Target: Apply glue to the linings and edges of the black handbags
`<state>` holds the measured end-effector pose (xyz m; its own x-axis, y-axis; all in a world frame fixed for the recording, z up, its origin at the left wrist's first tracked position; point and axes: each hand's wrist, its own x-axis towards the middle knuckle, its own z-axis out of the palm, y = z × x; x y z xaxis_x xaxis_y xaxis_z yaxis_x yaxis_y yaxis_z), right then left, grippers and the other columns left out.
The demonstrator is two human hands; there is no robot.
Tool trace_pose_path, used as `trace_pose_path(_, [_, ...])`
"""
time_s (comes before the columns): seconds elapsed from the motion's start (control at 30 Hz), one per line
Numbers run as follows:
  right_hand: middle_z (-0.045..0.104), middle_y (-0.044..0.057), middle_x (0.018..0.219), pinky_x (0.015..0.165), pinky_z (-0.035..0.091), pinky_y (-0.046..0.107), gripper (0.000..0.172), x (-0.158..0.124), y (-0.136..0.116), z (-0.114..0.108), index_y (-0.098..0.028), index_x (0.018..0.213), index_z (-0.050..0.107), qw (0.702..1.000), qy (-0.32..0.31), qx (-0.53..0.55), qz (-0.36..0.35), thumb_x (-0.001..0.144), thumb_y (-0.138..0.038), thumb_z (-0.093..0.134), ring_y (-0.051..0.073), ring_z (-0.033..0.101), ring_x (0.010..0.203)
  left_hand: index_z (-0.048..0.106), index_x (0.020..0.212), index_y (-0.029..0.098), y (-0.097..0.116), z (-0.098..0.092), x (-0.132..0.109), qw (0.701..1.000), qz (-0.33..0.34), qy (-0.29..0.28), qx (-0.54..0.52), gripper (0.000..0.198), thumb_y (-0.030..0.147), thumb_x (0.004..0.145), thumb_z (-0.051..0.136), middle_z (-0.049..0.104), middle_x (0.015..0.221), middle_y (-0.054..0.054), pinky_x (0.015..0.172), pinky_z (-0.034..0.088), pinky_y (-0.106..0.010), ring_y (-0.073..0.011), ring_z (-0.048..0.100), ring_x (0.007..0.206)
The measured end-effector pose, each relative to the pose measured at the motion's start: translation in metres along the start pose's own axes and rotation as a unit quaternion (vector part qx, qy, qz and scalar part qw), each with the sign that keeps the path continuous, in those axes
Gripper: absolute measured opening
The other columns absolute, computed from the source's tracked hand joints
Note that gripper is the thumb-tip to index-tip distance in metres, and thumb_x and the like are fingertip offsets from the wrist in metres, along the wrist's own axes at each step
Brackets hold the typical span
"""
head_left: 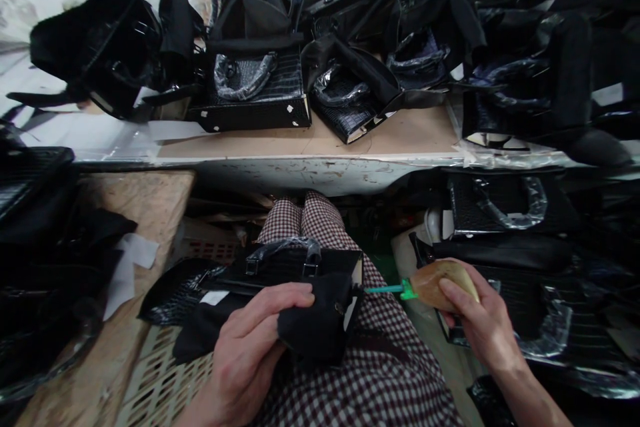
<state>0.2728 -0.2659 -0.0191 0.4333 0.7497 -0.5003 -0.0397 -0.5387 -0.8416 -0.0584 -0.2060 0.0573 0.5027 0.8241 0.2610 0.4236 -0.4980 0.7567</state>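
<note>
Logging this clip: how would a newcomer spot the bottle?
Find the checkered cloth over the lap, then the right hand beside it. That hand grips the bottle: amber-brown with a green collar and thin teal nozzle, unlike the black bags nearby.

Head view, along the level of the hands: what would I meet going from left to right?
White sheet → left hand, holding a black bag → green nozzle → amber bottle → right hand, gripping the bottle → plastic-wrapped handle.
</note>
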Motion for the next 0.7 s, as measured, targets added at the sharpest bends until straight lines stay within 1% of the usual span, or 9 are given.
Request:
trace_pose_path(0.17, [0.069, 0.003, 0.088, 0.043, 0.05, 0.027, 0.051, -0.012, -0.015, 0.01, -0.022, 0.113, 0.064, 0.997, 0.001, -0.068, -0.032, 0.075, -0.053, 0.075, 0.019, 0.059, 0.058, 0.065, 0.111, 0.015, 0.001, 0.004, -0.011, 1.0, -0.005, -0.003, -0.001, 0.021, 0.012, 0.1, 0.047, 0.072, 0.11, -0.009, 0.096, 0.054, -0.023, -0.0157, 0.067, 0.111])
trace_pose_path(0.27, [0.069, 0.003, 0.087, 0.046, 0.052, 0.029, 0.052, -0.011, -0.013, 0.01, -0.022, 0.114, 0.063, 0.994, -0.014, -0.102, -0.045, 0.075, -0.053, 0.075, 0.019, 0.06, 0.056, 0.065, 0.112, 0.015, 0.003, 0.007, -0.013, 1.0, -0.012, 0.004, -0.001, 0.021, 0.013, 0.1, 0.048, 0.072, 0.11, -0.009, 0.095, 0.055, -0.024, -0.0164, 0.067, 0.11])
trace_pose_path(0.33, [0.069, 0.004, 0.092, 0.048, 0.053, 0.03, 0.052, -0.008, -0.008, 0.008, -0.022, 0.114, 0.062, 0.99, -0.008, -0.128, -0.064, 0.074, -0.053, 0.076, 0.02, 0.061, 0.058, 0.066, 0.111, 0.016, 0.005, 0.008, -0.012, 1.0, -0.013, 0.009, 0.002, 0.021, 0.014, 0.1, 0.049, 0.073, 0.109, -0.009, 0.093, 0.057, -0.025, -0.0175, 0.068, 0.109])
trace_pose_path(0.4, [0.069, 0.007, 0.101, 0.053, 0.055, 0.031, 0.052, -0.006, -0.005, 0.005, -0.022, 0.112, 0.063, 0.984, 0.015, -0.149, -0.093, 0.074, -0.054, 0.076, 0.024, 0.066, 0.07, 0.067, 0.109, 0.016, 0.007, 0.009, -0.012, 1.0, -0.011, 0.009, 0.004, 0.02, 0.015, 0.1, 0.049, 0.074, 0.107, -0.009, 0.091, 0.059, -0.027, -0.0189, 0.07, 0.107])
trace_pose_path(0.47, [0.069, 0.008, 0.104, 0.056, 0.057, 0.031, 0.052, -0.006, -0.004, 0.003, -0.022, 0.11, 0.064, 0.981, 0.038, -0.156, -0.109, 0.072, -0.054, 0.076, 0.026, 0.067, 0.08, 0.067, 0.109, 0.016, 0.007, 0.009, -0.013, 1.0, -0.01, 0.005, 0.003, 0.02, 0.015, 0.099, 0.05, 0.074, 0.106, -0.01, 0.09, 0.06, -0.028, -0.0196, 0.07, 0.106])
trace_pose_path(0.53, [0.07, 0.008, 0.101, 0.054, 0.057, 0.03, 0.052, -0.008, -0.005, 0.003, -0.022, 0.11, 0.064, 0.984, 0.037, -0.146, -0.098, 0.072, -0.055, 0.076, 0.026, 0.067, 0.077, 0.068, 0.109, 0.016, 0.006, 0.01, -0.015, 1.0, -0.014, 0.009, -0.001, 0.02, 0.015, 0.099, 0.05, 0.074, 0.106, -0.01, 0.089, 0.06, -0.028, -0.0204, 0.071, 0.105])
trace_pose_path(0.63, [0.071, 0.006, 0.095, 0.046, 0.054, 0.029, 0.052, -0.01, -0.005, 0.004, -0.023, 0.112, 0.064, 0.989, 0.018, -0.128, -0.069, 0.073, -0.055, 0.076, 0.022, 0.065, 0.063, 0.068, 0.109, 0.017, 0.005, 0.011, -0.017, 0.999, -0.026, 0.018, -0.006, 0.021, 0.015, 0.098, 0.051, 0.075, 0.105, -0.01, 0.088, 0.061, -0.03, -0.0214, 0.071, 0.105])
trace_pose_path(0.7, [0.071, 0.006, 0.096, 0.044, 0.053, 0.029, 0.053, -0.01, -0.005, 0.006, -0.023, 0.112, 0.064, 0.99, 0.017, -0.122, -0.064, 0.072, -0.055, 0.077, 0.021, 0.063, 0.058, 0.069, 0.109, 0.017, 0.004, 0.012, -0.017, 0.999, -0.025, 0.02, -0.006, 0.021, 0.014, 0.098, 0.051, 0.075, 0.106, -0.01, 0.09, 0.06, -0.029, -0.0212, 0.071, 0.106])
